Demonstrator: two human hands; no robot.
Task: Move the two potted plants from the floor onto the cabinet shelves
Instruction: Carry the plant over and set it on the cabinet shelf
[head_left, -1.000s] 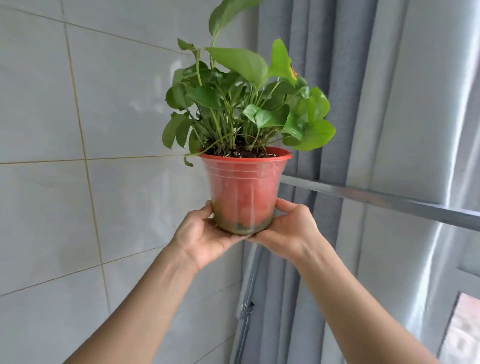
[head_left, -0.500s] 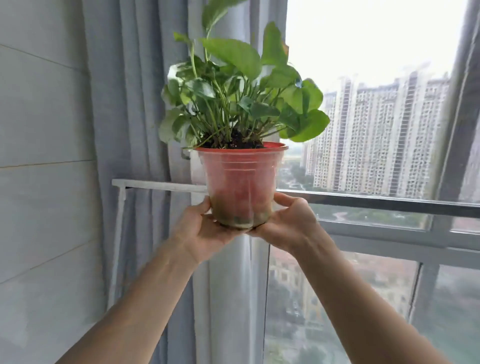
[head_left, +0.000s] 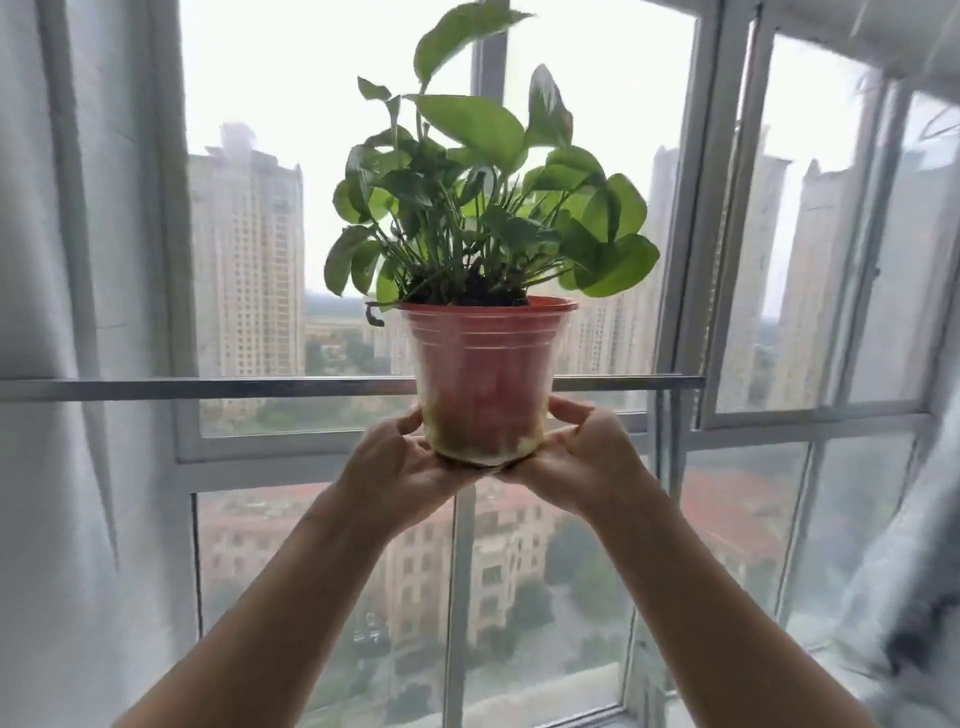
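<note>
Red plastic pot sits upright in our cupped palms, left hand and right hand closed round its base so soil stays level. We're carrying it aloft before the window; no cabinet in sight.

Window glass and the metal rail block things straight ahead; curtains crowd in on both sides; only open air is around the plant pot, nothing touching its leaves.
</note>
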